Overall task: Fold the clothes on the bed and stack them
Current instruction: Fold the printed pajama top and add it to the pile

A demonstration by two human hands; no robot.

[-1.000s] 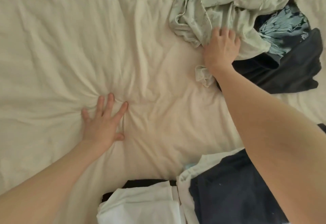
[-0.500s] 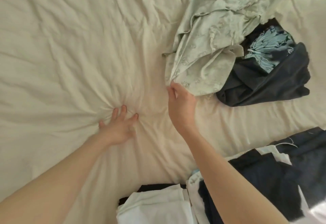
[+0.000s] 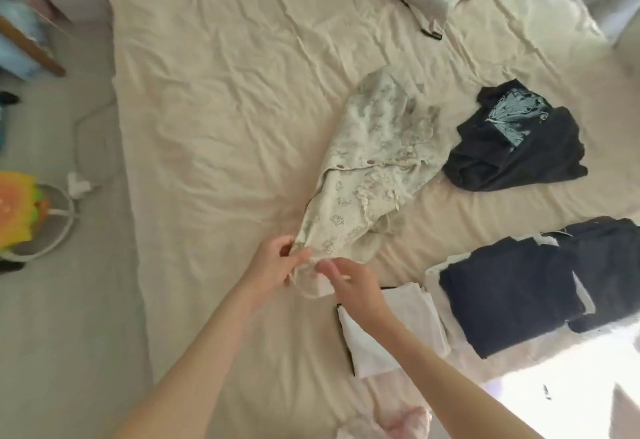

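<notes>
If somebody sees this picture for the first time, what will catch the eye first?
Both hands, the left hand and right hand, meet at mid-frame and pinch one end of a pale patterned garment that trails away across the cream bed sheet. To its right lies a crumpled dark shirt, and nearer, folded dark clothes.

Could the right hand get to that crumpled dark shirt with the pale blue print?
Probably not yet: the right hand is pinching the pale floral garment, though nothing covers the dark shirt farther up the bed.
</notes>
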